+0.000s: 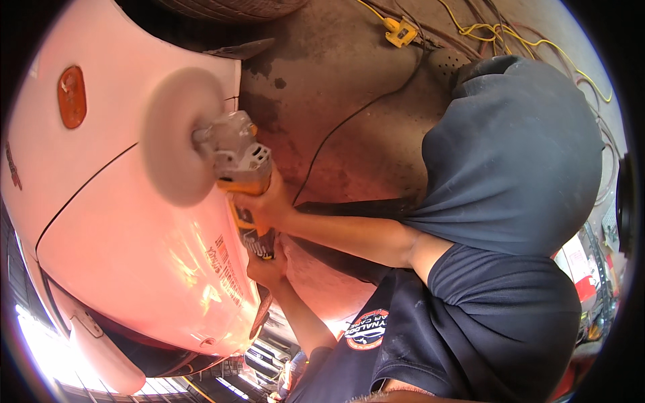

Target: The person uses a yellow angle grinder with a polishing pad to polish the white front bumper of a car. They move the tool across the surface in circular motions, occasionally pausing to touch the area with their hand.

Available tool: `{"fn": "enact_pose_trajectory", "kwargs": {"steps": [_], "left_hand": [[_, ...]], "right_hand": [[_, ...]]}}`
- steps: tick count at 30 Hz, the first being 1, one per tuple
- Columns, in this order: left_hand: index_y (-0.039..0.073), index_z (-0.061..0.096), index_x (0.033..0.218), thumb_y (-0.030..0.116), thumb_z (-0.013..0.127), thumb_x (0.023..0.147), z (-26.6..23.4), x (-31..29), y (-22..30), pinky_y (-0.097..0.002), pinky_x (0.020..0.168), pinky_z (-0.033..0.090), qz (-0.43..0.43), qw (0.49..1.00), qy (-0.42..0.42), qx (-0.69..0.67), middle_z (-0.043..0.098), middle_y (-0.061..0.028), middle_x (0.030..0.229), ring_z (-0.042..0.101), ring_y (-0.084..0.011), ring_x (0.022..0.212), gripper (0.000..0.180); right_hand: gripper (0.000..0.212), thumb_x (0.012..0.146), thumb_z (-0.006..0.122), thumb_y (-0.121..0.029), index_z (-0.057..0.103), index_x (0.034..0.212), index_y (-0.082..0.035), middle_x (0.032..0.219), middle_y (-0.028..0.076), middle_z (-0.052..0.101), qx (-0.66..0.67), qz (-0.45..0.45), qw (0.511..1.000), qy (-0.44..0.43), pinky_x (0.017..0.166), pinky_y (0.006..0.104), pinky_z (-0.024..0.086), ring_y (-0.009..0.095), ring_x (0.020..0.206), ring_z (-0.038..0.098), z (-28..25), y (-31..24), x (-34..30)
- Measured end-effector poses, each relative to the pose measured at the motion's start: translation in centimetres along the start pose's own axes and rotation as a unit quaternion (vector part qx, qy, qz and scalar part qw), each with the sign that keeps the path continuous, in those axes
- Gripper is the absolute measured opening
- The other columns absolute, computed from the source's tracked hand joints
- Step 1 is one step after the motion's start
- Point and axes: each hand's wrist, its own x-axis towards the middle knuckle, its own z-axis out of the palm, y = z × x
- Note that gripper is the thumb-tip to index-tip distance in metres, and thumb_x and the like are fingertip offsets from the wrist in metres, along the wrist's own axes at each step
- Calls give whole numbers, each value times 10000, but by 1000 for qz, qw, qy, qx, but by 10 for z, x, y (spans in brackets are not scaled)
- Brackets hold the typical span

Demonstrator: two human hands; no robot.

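Note:
Both of my hands hold a yellow-and-grey power polisher (pixel 238 151) beside a pale car body panel (pixel 127 221). My right hand (pixel 267 205) wraps around its body, just behind the metal head. Lower down, my left hand (pixel 267 267) grips the rear end of the tool. A large round polishing pad (pixel 180 138) on the head is smeared by motion and lies over the panel near its edge. The panel looks pinkish and glossy, with bright reflections. Across it runs a dark seam, close to the pad, and an orange side marker light (pixel 72 97) sits at upper left.
Part of a tire (pixel 235 8) shows at the top. A dark cord (pixel 329 138) crosses the stained concrete floor (pixel 363 74). A yellow outlet box (pixel 401 32) and tangled yellow cords (pixel 497 30) lie farther off. My knee (pixel 510 148), in dark cloth, is at right. A side mirror (pixel 101 356) juts out at lower left.

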Motion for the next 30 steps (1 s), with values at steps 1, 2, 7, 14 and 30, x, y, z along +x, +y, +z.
{"fn": "enact_pose_trajectory", "kwargs": {"steps": [1,2,7,14,30], "left_hand": [[25,702,946,574,838,694,-4,-2,-6,-478,524,518,10,1000,16,-12,654,-175,621,663,-413,562,619],[18,697,907,580,833,704,-7,-3,-11,-472,516,513,18,999,24,-30,648,-172,617,655,-413,552,613],[-53,491,615,634,688,888,-24,-6,-18,-421,479,398,-4,992,61,-110,536,-115,541,536,-255,484,765],[-57,632,768,658,740,803,-18,5,1,-494,502,452,-13,998,50,-43,627,-225,620,628,-444,549,724],[32,695,1098,604,803,729,21,8,23,-511,603,557,-40,989,-89,115,721,-203,754,709,-429,673,689]], "right_hand": [[775,696,910,-78,456,1324,-49,1197,64,630,1,-24,1000,-7,955,349,525,153,1067,628,7,-2,-8],[797,685,923,-93,456,1330,-51,1211,62,625,-1,-29,1000,-8,971,347,513,153,1083,619,14,-5,-14],[875,660,960,-176,449,1360,-62,1214,57,609,-75,-49,990,-109,985,326,475,151,1127,587,47,-26,-34],[854,651,948,-167,455,1339,-59,1222,74,631,-53,-47,996,-51,1012,344,482,170,1146,606,34,-24,-19],[436,840,813,-201,617,1202,-56,1046,34,689,10,91,995,-40,833,311,555,128,938,667,-46,25,36]]}}
